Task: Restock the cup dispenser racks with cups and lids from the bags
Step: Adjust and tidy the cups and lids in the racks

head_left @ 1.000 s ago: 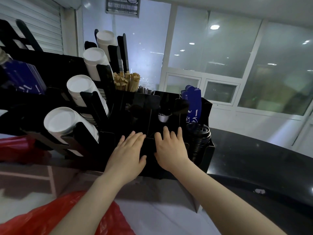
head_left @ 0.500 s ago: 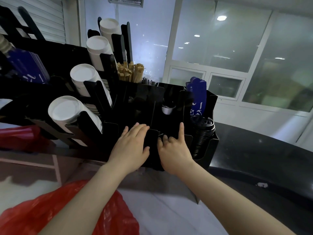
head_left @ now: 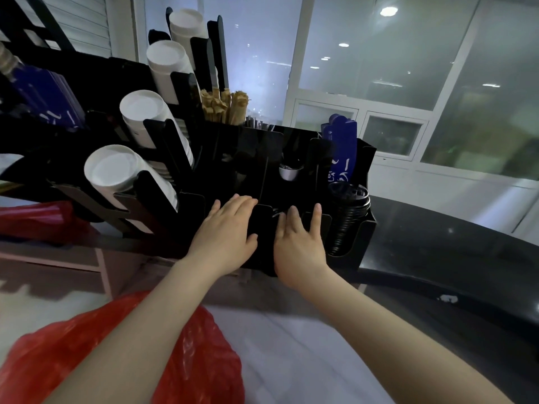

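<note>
My left hand (head_left: 227,231) lies flat on the front edge of the black countertop organiser (head_left: 366,158), fingers straight and together. My right hand (head_left: 300,243) rests beside it on the neighbouring front slot, with fingers spread either side of a black divider tab; it holds nothing. A stack of black lids (head_left: 350,211) fills the slot just right of my right hand. Several stacks of white cups (head_left: 112,170) lie slanted in the black dispenser rack to the left. A red plastic bag (head_left: 163,354) sits under my left forearm.
Wooden stirrers (head_left: 224,103) and blue sleeves (head_left: 341,147) stand in the organiser's rear compartments, with a small silver pod (head_left: 287,172) in the middle. A second red bag (head_left: 38,220) lies at left under the rack. The dark counter (head_left: 452,243) curves away right, before glass partitions.
My right hand's fingers curled at the slot half a second ago and have straightened again. My left hand stays on the organiser front. The view has tilted slightly.
</note>
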The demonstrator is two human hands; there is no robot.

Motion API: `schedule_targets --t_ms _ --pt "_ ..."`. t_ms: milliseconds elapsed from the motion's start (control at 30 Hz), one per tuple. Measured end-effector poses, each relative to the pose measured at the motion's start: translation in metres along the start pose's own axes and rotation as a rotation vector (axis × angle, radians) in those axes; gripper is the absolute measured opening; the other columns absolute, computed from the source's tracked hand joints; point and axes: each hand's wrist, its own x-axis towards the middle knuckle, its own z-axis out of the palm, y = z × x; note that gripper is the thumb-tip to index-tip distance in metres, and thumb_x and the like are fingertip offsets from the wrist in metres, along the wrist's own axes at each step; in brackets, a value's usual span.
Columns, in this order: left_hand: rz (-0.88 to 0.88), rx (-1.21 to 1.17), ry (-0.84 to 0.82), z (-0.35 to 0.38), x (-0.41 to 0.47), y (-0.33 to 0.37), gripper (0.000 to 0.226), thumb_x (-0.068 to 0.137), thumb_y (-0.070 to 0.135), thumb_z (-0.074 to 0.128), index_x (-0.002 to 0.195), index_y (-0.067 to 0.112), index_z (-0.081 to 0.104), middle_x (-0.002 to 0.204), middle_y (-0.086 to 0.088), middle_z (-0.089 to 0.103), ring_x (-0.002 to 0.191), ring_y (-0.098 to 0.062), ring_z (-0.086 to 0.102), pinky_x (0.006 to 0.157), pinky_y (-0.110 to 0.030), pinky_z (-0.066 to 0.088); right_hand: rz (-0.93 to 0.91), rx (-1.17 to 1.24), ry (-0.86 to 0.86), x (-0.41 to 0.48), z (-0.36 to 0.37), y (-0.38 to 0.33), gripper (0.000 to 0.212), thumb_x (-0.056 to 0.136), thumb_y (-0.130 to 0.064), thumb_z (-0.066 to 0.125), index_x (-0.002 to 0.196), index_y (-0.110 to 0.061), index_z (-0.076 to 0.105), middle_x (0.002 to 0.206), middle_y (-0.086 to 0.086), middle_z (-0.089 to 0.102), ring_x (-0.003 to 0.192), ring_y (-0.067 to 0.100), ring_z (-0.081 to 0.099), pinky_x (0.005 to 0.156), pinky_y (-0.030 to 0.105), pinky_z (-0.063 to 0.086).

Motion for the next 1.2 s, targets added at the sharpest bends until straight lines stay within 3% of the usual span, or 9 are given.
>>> schedule_targets --t_ms 67,167,233,333,500,667,800,1033,1200 --pt "-0.003 -0.005 0.002 0.001 0.0 0.0 0.067 0.091 0.028 0.055 0.148 0.017 0.022 0.155 0.003 0.023 0.145 -0.014 0.01 0.116 -0.033 0.001 0.022 0.115 0.067 -0.012 0.001 0.002 0.073 0.091 -0.03 0.048 0.147 0.004 0.016 0.153 0.022 0.025 0.146 0.033 0.006 0.102 0.069 -0.015" --pt "-0.009 -0.023 0.011 0.003 -0.001 0.0 0.067 0.09 0.027 0.055 0.148 0.017 0.023 0.155 0.003 0.024 0.145 -0.013 0.01 0.116 -0.033 0.001 0.036 0.321 0.32 -0.031 0.0 0.015 0.055 0.083 -0.022 0.061 0.134 -0.005 0.051 0.141 0.016 0.048 0.136 0.032 0.037 0.109 0.063 0.022" --pt "-0.01 -0.04 0.023 0.005 -0.002 0.0 0.067 0.09 0.025 0.056 0.148 0.016 0.023 0.155 0.002 0.024 0.145 -0.013 0.01 0.115 -0.032 0.001 0.109 0.485 0.521 -0.036 0.003 0.034 0.047 0.073 -0.013 0.07 0.119 -0.008 0.064 0.128 0.013 0.06 0.124 0.034 0.052 0.104 0.058 0.036" --pt "-0.009 -0.051 0.04 0.006 -0.002 -0.001 0.067 0.09 0.024 0.057 0.147 0.016 0.024 0.154 0.002 0.025 0.145 -0.013 0.01 0.114 -0.031 0.0 0.227 0.596 0.598 -0.034 0.006 0.074 0.049 0.074 -0.008 0.07 0.123 -0.008 0.062 0.134 0.014 0.056 0.128 0.037 0.046 0.104 0.057 0.036" --pt "-0.027 -0.066 0.06 0.009 -0.004 0.001 0.066 0.089 0.023 0.059 0.146 0.017 0.027 0.153 0.002 0.026 0.145 -0.014 0.011 0.115 -0.035 0.001 0.22 0.641 0.313 -0.022 0.018 0.119 0.058 0.089 -0.02 0.061 0.143 -0.019 0.041 0.151 0.002 0.037 0.142 0.026 0.025 0.116 0.042 0.023" --pt "-0.024 -0.065 0.073 0.012 -0.006 -0.001 0.066 0.088 0.024 0.059 0.146 0.019 0.027 0.153 0.003 0.026 0.145 -0.013 0.011 0.113 -0.032 -0.001 0.22 0.703 0.306 -0.016 0.024 0.127 0.051 0.087 -0.024 0.066 0.136 -0.02 0.051 0.141 -0.002 0.05 0.136 0.021 0.034 0.109 0.035 0.031" --pt "-0.016 -0.061 0.083 0.013 -0.004 -0.002 0.066 0.088 0.024 0.059 0.146 0.019 0.027 0.153 0.002 0.027 0.145 -0.013 0.012 0.112 -0.032 -0.002 0.27 0.8 0.292 -0.018 0.023 0.133 0.05 0.083 -0.025 0.071 0.131 -0.026 0.055 0.147 -0.004 0.042 0.135 0.022 0.035 0.108 0.036 0.031" --pt "-0.024 -0.066 0.087 0.014 -0.004 -0.001 0.066 0.088 0.023 0.059 0.146 0.02 0.027 0.153 0.003 0.026 0.145 -0.011 0.011 0.112 -0.031 -0.002 0.344 0.874 0.325 -0.019 0.02 0.131 0.042 0.085 -0.023 0.069 0.126 -0.024 0.059 0.131 -0.005 0.059 0.114 0.023 0.057 0.095 0.035 0.043" --pt "-0.028 -0.08 0.084 0.015 -0.005 -0.001 0.066 0.088 0.022 0.059 0.146 0.02 0.027 0.153 0.003 0.026 0.145 -0.011 0.01 0.113 -0.032 -0.002 0.389 0.951 0.387 -0.02 0.019 0.13 0.041 0.086 -0.021 0.069 0.125 -0.022 0.059 0.13 -0.004 0.06 0.117 0.026 0.056 0.099 0.039 0.043"
